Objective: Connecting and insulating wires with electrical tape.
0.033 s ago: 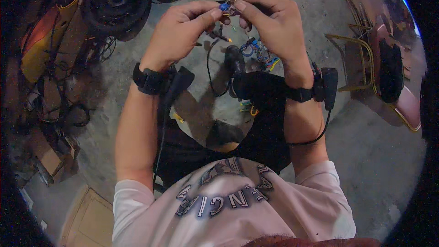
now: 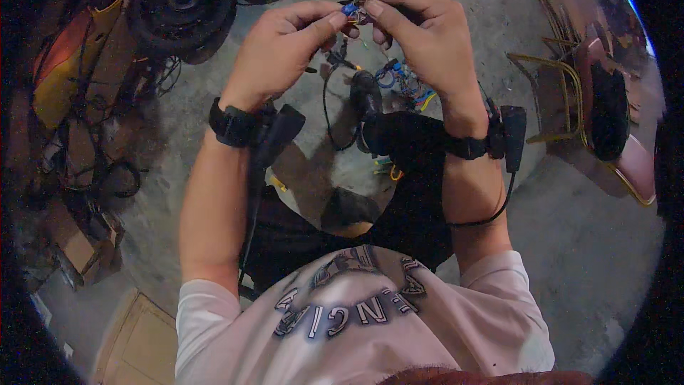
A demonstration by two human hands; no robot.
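Observation:
Out in front of me, both hands meet over a small bundle of thin wires (image 2: 363,17) with a blue connector-like piece (image 2: 349,10) at its left end. My left hand (image 2: 281,46) pinches the blue piece between thumb and forefinger. My right hand (image 2: 431,32) is closed, its thumb and forefinger pinching the wires just to the right. A few loose wire ends hang below the fingertips. The fingers partly hide the bundle, so its exact shape cannot be made out.
Coloured wires (image 2: 410,85) lie on the concrete floor beside my shoe (image 2: 365,93); a black cable (image 2: 328,103) curves left of it. Tyres (image 2: 182,11) and cardboard (image 2: 75,242) fill the left side. A gold-framed chair (image 2: 581,100) lies at right.

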